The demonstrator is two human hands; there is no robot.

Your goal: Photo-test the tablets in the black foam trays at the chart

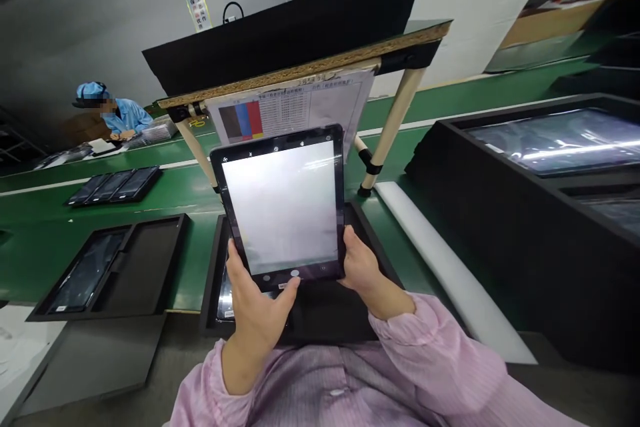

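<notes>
I hold the tablet [285,203] upright over the black tray [320,317] at the belt's near edge — left hand [255,307] and right hand [360,267] clasp its bottom corners. Another tray [145,267] to the left holds one dark panel [87,273] — its second compartment bare.

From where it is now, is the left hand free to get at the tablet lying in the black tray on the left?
Probably not as things stand. The left hand grips the lit tablet together with the right hand. The path over the green belt to the left tray looks open, but the hand is occupied.
</notes>
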